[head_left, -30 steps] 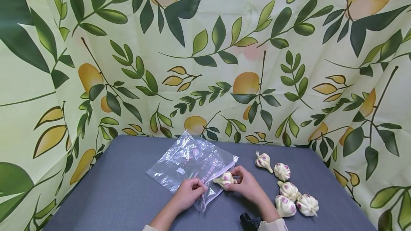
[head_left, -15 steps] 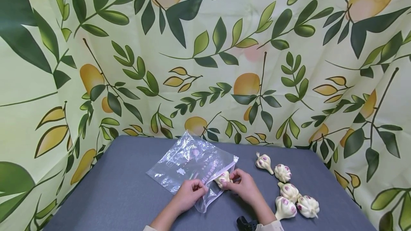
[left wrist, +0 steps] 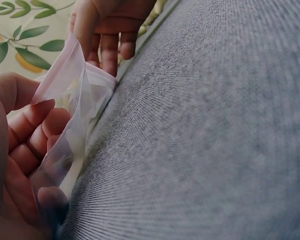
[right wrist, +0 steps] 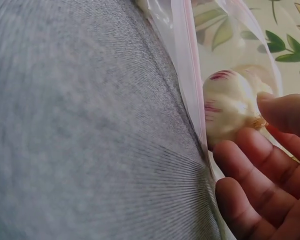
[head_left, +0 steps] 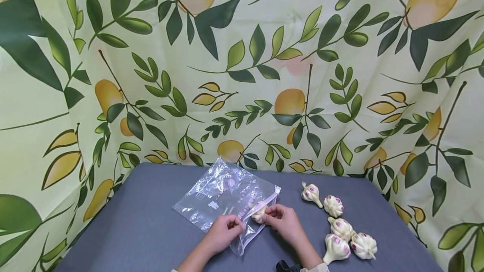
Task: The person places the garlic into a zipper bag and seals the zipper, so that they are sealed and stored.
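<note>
A clear zip bag [head_left: 215, 196] with pink and white print lies flat, its mouth turned toward the lower right. My left hand [head_left: 224, 232] pinches the edge of that mouth between thumb and fingers; in the left wrist view the pink-edged film [left wrist: 65, 70] is lifted apart from the other layer. My right hand [head_left: 285, 223] holds a garlic bulb [right wrist: 227, 105], white with purple streaks, by its root end. In the head view the bulb's far part shows through the film, inside the mouth. Thumb and fingertips [right wrist: 250, 142] sit right at the opening.
Several more garlic bulbs [head_left: 342, 228] lie on the right side of the grey table [head_left: 143, 230]. Close to the right wrist is a black object [head_left: 287, 267]. A cloth [head_left: 242, 74] printed with leaves and fruit hangs behind and at both sides.
My right hand has moved left with the garlic bulb, pushing it from the bag's mouth to inside, under the film. The left hand has kept its pinch on the edge.
</note>
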`<state>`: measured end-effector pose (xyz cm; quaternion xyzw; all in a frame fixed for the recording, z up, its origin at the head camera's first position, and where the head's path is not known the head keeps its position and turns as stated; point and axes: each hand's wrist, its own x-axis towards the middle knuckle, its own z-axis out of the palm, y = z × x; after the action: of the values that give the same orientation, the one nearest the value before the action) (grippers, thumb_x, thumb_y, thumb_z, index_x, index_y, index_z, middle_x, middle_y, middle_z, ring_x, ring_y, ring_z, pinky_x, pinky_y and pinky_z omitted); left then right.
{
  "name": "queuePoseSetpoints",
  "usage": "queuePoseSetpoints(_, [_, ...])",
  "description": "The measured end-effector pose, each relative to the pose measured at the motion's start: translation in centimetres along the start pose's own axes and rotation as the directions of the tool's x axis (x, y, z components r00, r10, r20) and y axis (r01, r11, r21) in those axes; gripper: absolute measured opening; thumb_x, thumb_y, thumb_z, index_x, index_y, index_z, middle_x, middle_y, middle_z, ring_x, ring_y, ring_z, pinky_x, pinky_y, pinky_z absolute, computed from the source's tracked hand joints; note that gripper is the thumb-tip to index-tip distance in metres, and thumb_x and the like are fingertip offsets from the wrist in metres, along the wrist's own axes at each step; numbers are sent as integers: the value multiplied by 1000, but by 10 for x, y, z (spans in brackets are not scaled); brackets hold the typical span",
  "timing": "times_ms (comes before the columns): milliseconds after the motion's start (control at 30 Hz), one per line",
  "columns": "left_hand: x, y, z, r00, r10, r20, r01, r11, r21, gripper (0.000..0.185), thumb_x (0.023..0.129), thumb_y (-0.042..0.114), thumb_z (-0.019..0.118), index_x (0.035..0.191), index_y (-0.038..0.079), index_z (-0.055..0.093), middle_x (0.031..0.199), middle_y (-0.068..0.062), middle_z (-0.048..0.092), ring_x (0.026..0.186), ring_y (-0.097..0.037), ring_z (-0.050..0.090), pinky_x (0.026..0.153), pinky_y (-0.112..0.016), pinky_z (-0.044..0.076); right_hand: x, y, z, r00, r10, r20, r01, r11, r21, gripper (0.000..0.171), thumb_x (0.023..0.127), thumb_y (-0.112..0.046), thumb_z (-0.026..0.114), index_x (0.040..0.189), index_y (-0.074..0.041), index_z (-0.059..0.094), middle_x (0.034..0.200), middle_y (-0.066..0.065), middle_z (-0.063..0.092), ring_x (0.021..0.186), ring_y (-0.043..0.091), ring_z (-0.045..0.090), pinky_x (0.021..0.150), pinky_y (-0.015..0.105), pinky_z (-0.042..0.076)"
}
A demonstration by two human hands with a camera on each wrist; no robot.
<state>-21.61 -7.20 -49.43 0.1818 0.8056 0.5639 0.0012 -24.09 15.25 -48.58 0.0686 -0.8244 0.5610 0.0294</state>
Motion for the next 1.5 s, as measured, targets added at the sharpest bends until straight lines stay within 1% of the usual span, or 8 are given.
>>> queuePoseSetpoints(233, [0,-6,-2,1000,18,13,-17,997,-77,10,84,14,71,78,7,68,62,10,46,55,3,41,54,-16,36,-1,1,2,991,-98,95,105,992,-70,28,84,-14,75,108,0,70,91,10,72,71,4,62,60,22,51])
queuePoseSetpoints(533, [1,-8,0,1000,9,13,-9,999,-47,11,86,12,69,78,5,67,61,10,43,54,4,39,53,-16,35,-6,0,3,974,-142,178,169,974,-149,48,85,-21,75,125,1,61,70,1,64,58,2,52,55,22,43])
queuePoseSetpoints(667, [2,-9,2,1000,5,2,-5,1000,-3,10,86,9,67,78,2,66,60,10,42,53,4,37,52,-16,34,-3,0,-1,989,-127,77,140,971,-193,32,86,-19,74,112,-3,69,78,1,68,64,2,53,58,22,45])
queuePoseSetpoints(800, [2,-10,2,1000,2,2,-2,1000,-5,11,86,9,67,78,3,66,60,10,42,53,4,38,52,-16,34,0,-4,-15,988,-102,-113,75,972,-221,13,87,-16,72,97,-7,73,83,1,69,65,4,54,59,23,46])
queuePoseSetpoints(1033, [1,-9,2,1000,-7,12,8,999,-33,10,86,12,69,78,6,67,61,10,43,53,3,39,53,-16,35,-3,-11,-52,912,-66,-405,-48,963,-265,10,90,-17,69,94,-8,72,80,2,67,68,6,53,61,23,44])
queuePoseSetpoints(1200, [-1,-2,2,1000,-10,6,10,1000,1,11,86,10,67,78,3,66,61,9,43,54,4,38,54,-16,35,-5,-20,-80,873,-69,-483,-103,941,-321,18,90,-21,69,99,-6,71,87,9,69,75,15,57,64,27,44])
queuePoseSetpoints(1333, [-5,13,-1,1000,-15,5,15,1000,-18,12,86,7,67,77,0,65,61,8,42,54,4,37,54,-15,34,-10,-23,-103,845,-47,-533,-185,909,-374,27,92,-23,66,110,-4,68,110,20,65,98,34,56,80,44,43])
queuePoseSetpoints(1500, [-9,26,-6,1000,-6,2,6,999,-47,12,86,6,66,77,-2,64,60,8,41,53,5,37,53,-15,33,-16,-21,-127,863,118,-492,-369,811,-454,44,93,-35,60,127,-6,59,132,27,50,117,53,39,87,66,33])
